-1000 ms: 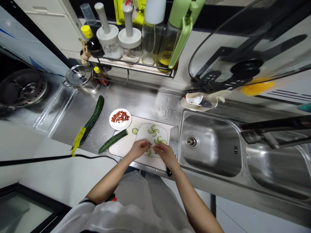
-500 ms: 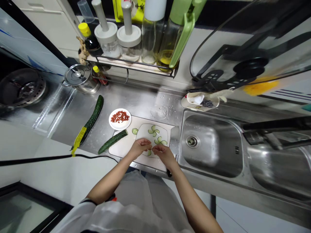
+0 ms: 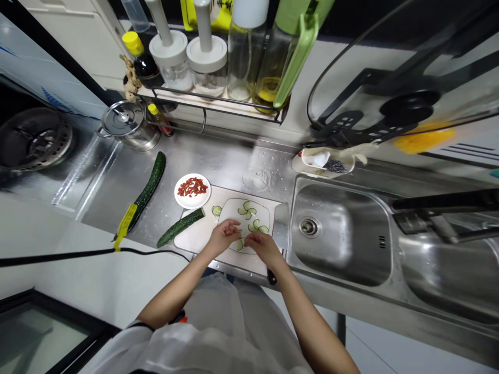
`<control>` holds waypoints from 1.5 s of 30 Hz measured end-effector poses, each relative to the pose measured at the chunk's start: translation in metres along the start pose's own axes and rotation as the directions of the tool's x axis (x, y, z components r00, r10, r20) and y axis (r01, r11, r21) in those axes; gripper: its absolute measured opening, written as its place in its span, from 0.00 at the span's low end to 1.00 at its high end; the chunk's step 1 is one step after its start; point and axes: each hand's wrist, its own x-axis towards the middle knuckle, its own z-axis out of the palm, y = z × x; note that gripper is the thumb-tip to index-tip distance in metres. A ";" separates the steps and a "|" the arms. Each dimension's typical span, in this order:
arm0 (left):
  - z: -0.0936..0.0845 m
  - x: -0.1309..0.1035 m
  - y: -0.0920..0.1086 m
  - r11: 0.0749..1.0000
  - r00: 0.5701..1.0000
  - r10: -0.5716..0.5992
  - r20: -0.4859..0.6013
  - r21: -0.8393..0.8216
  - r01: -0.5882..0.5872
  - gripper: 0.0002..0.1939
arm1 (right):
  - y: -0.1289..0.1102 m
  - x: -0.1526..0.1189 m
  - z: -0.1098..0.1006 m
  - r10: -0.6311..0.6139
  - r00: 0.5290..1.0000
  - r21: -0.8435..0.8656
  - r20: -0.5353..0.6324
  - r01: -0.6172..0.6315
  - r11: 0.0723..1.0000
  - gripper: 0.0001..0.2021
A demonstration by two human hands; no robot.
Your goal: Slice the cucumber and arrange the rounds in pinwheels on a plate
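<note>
My left hand (image 3: 224,237) and my right hand (image 3: 263,246) face each other over the near part of a white plate (image 3: 229,208). Both have thumb and fingers drawn together in a pinch; what lies between the fingertips is too small to make out. Curved cucumber slices (image 3: 247,210) form pinwheel shapes on the plate, and another cucumber slice (image 3: 239,244) shows beneath my fingers. The plate rests on a pale cutting board (image 3: 193,238). A cut cucumber (image 3: 180,227) and a round cucumber end (image 3: 216,210) lie left of the plate. A knife (image 3: 280,223) lies along the board's right side.
A small dish of red berries (image 3: 192,191) touches the board's far left area. Farther left lie a whole cucumber (image 3: 150,184) with a yellow tag and a lidded pot (image 3: 130,127). The sink (image 3: 343,234) is at right; a rack of jars (image 3: 208,65) hangs behind.
My hands have moved slightly apart, with the left fingers lifting a little away from the right ones. The cucumber slices on the plate look unmoved.
</note>
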 end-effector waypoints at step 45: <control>-0.012 -0.016 -0.022 0.197 0.902 0.376 0.214 0.932 -0.303 0.07 | 0.001 -0.003 0.023 -0.286 0.950 -0.907 -0.124 0.008 0.420 0.08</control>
